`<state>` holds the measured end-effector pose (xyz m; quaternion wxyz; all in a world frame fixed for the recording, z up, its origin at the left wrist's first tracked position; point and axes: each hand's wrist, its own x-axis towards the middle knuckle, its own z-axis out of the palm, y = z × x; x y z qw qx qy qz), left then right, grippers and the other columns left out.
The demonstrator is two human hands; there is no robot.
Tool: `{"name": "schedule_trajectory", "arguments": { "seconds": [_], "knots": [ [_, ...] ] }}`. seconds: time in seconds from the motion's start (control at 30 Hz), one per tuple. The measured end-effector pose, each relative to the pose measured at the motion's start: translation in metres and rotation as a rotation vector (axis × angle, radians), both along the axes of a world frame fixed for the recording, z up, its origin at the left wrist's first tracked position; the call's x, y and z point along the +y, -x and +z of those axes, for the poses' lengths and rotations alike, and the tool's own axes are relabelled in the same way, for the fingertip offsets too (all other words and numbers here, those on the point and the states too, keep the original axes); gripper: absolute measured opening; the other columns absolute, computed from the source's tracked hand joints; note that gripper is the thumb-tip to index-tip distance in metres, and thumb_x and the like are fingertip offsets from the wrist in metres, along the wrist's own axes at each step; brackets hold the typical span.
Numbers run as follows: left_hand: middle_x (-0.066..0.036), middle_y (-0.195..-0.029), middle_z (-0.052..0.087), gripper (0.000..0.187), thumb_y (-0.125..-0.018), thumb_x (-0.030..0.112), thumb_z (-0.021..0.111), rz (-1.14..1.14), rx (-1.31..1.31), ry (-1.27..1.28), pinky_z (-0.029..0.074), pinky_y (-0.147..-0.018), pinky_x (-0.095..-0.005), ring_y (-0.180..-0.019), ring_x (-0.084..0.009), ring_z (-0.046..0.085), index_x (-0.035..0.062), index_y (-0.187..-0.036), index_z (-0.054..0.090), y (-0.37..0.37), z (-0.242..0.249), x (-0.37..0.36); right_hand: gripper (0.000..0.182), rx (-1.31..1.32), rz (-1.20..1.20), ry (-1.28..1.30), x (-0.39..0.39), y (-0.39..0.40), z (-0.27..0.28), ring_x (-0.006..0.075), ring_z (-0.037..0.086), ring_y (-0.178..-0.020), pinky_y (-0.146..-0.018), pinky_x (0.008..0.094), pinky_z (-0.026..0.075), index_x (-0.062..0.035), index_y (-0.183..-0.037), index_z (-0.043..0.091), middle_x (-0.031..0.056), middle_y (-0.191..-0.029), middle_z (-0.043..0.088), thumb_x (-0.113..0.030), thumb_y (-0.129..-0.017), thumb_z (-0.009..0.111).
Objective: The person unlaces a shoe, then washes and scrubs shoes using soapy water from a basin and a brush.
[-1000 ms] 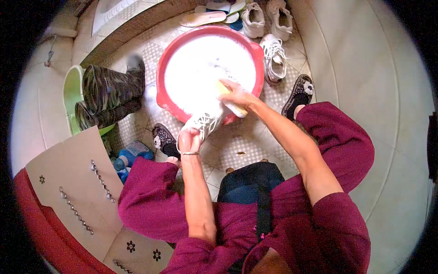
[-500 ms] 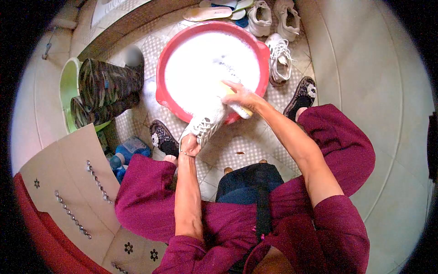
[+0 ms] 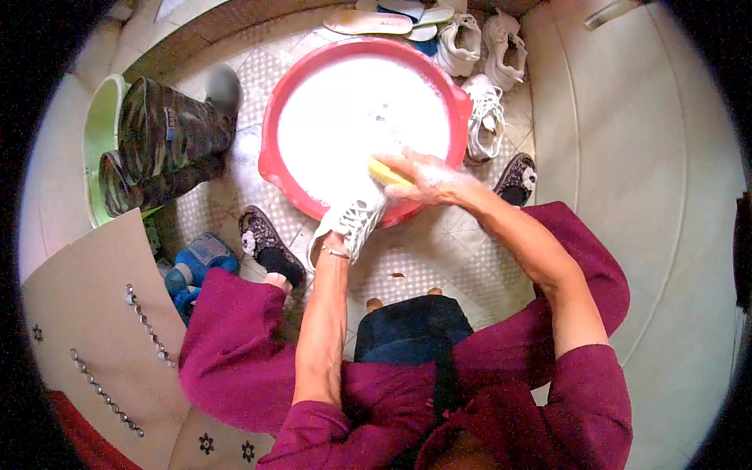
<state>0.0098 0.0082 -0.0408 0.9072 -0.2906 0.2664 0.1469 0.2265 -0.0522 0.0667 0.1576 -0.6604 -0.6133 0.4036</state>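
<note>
Tiled floor, patterned. Red basin of white foam ahead, middle far. White sneaker propped on basin's near rim, toe toward foam. Left hand mostly hidden inside or behind sneaker heel; grip not clear, seems to hold it. Right hand closed on yellow brush, pressed to sneaker's far end. Camouflage boots left. More white shoes right of basin, far side.

I see patterned tile floor, pale tiled wall at right, wooden step up top, daylight even, soft throughout.
</note>
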Motion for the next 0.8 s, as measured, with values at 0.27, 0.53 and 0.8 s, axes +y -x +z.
{"name": "schedule_trajectory", "arguments": {
  "seconds": [0.27, 0.53, 0.8],
  "knots": [
    [-0.013, -0.12, 0.046, 0.04, -0.085, 0.02, 0.036, 0.006, 0.163, -0.334, 0.042, -0.089, -0.0324, -0.105, -0.0218, 0.048, 0.0015, -0.12, 0.04, -0.002, -0.004, -0.01, 0.049, -0.206, -0.111, -0.069, 0.075, 0.078, -0.005, 0.037, 0.056, -0.08, -0.069, 0.0455, 0.046, -0.0157, -0.122, 0.043, 0.0257, -0.093, 0.052, -0.03, -0.077, 0.054],
    [-0.013, -0.118, 0.047, 0.039, -0.085, 0.02, 0.036, 0.047, 0.21, -0.43, 0.042, -0.087, -0.0319, -0.103, -0.0213, 0.049, 0.0014, -0.119, 0.04, -0.011, -0.004, -0.022, 0.047, -0.309, -0.153, -0.049, 0.073, 0.046, -0.031, 0.0382, 0.056, -0.077, -0.062, 0.0478, 0.048, -0.0109, -0.122, 0.044, 0.0274, -0.086, 0.05, -0.028, -0.079, 0.051],
    [-0.012, -0.116, 0.047, 0.038, -0.085, 0.02, 0.036, 0.077, 0.258, -0.452, 0.042, -0.086, -0.0314, -0.101, -0.0207, 0.049, 0.0013, -0.119, 0.041, -0.01, -0.005, -0.031, 0.042, -0.124, -0.157, -0.07, 0.038, 0.068, 0.003, 0.0357, 0.055, -0.091, -0.077, 0.0457, 0.045, -0.0136, -0.116, 0.049, 0.0205, -0.099, 0.056, -0.032, -0.079, 0.051]
  ]
}}
